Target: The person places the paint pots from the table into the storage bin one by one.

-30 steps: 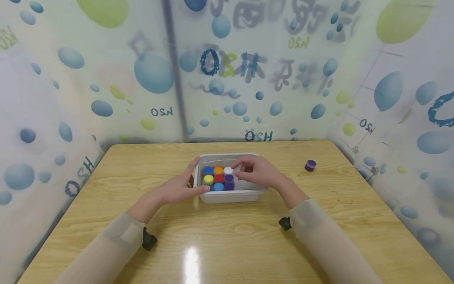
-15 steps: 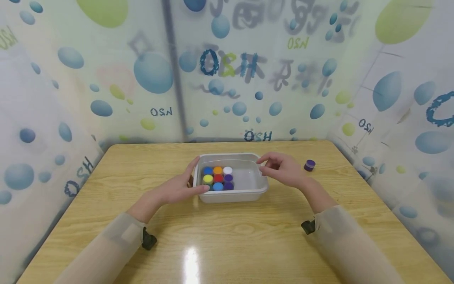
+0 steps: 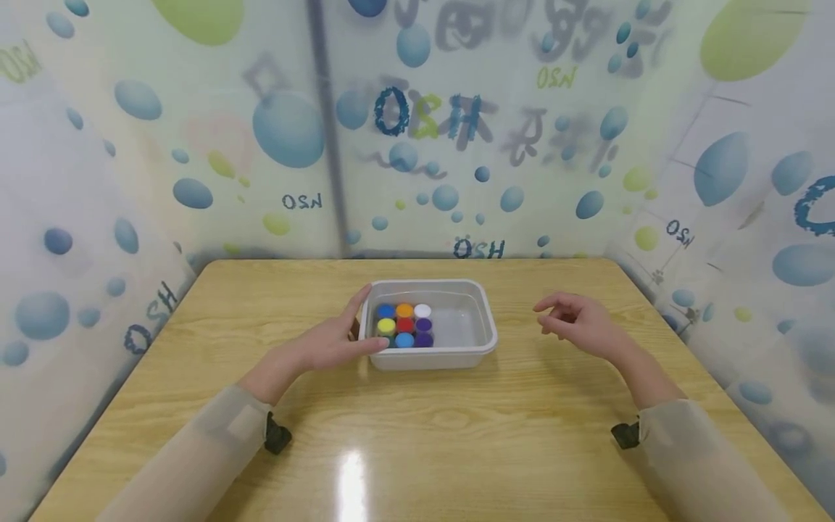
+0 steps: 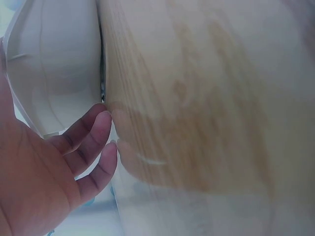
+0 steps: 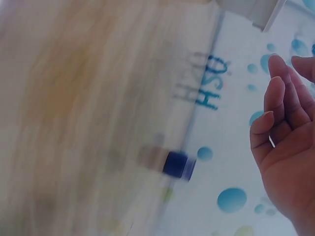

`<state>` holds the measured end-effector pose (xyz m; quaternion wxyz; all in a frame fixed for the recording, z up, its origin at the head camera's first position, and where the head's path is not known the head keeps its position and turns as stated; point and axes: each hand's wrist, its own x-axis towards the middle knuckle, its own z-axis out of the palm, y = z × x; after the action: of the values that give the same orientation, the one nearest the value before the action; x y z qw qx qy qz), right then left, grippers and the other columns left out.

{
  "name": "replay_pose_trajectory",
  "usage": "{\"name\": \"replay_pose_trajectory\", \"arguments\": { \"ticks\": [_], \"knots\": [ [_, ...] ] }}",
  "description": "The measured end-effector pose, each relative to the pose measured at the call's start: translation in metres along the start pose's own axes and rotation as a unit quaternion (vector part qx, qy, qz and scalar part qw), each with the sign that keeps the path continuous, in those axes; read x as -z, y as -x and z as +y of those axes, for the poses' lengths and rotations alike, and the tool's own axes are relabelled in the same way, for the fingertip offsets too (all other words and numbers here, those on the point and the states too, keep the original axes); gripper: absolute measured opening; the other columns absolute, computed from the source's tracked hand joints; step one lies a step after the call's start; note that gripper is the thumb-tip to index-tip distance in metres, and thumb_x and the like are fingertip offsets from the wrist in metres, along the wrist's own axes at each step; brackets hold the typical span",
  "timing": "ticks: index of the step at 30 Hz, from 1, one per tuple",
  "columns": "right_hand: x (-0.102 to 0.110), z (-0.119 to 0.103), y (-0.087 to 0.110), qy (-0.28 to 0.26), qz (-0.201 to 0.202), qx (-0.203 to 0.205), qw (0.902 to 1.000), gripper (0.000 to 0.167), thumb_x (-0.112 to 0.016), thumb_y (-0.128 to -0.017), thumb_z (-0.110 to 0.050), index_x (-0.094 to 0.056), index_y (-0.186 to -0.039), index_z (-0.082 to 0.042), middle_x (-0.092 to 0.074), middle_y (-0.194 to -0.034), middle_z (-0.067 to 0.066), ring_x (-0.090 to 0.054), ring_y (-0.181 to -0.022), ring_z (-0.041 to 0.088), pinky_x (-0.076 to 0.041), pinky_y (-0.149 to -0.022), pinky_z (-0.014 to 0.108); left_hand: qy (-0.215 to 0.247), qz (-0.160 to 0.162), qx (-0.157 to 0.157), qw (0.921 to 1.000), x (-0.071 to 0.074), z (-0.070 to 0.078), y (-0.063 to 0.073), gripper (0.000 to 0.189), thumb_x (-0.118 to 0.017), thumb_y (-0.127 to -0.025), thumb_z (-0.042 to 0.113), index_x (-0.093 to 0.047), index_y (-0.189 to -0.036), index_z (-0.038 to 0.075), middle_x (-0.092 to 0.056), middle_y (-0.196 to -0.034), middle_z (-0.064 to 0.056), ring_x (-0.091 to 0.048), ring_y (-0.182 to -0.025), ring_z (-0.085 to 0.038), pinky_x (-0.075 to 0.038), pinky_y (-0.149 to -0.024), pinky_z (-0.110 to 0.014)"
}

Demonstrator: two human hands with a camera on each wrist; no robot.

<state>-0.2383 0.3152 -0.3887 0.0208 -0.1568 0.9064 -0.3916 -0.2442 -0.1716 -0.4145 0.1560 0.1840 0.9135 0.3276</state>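
Observation:
A white plastic tub (image 3: 484, 319) stands at the middle of the table, with several small paint pots grouped in its left half. An orange-topped pot (image 3: 404, 310), a red-topped pot (image 3: 405, 325) and a yellow-topped pot (image 3: 386, 326) are among them. My left hand (image 3: 333, 341) spans the tub's left end, thumb over the near rim. In the left wrist view its other fingers (image 4: 101, 128) bend loosely beside the tub wall. To the tub's right, my right hand (image 3: 580, 326) hovers with loosely bent fingers, holding nothing. A purple pot (image 5: 176, 165) stands apart on the table, hidden in the head view.
The wooden table (image 3: 430, 435) reaches to a patterned sheet (image 3: 417, 159) printed with blue and green drops. Similar sheets stand at the left and right sides. The tub's right half shows its bare bottom.
My right hand has moved from above the pots in the tub, out over the right rim, to the table's right side. The left hand stays at the tub.

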Motion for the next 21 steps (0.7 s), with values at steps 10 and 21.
{"name": "replay_pose_trajectory", "arguments": {
  "ticks": [10,21],
  "knots": [
    [0.031,0.037,0.010,0.034,-0.007,-0.067,0.9971,0.039,-0.066,-0.112,-0.027,-0.066,-0.144,-0.003,-0.079,-0.104,0.014,-0.071,-0.086,0.026,-0.060,-0.078,0.037,-0.001,-0.004,0.002,1.0000,0.001,0.001,-0.001,0.118,-0.065,-0.098,0.077,0.014,-0.176,0.037,-0.066,-0.128,-0.014,-0.062,-0.111,-0.025,-0.052,-0.090,-0.040],
    [0.050,0.069,-0.005,0.073,-0.003,-0.102,0.9921,0.044,-0.063,-0.111,-0.025,-0.060,-0.148,-0.002,-0.081,-0.107,0.017,-0.067,-0.081,0.025,-0.051,-0.069,0.034,-0.003,-0.004,0.004,1.0000,0.000,0.002,0.000,0.117,-0.064,-0.097,0.079,0.014,-0.175,0.038,-0.065,-0.134,-0.015,-0.062,-0.113,-0.027,-0.053,-0.096,-0.044]
  ]
}}
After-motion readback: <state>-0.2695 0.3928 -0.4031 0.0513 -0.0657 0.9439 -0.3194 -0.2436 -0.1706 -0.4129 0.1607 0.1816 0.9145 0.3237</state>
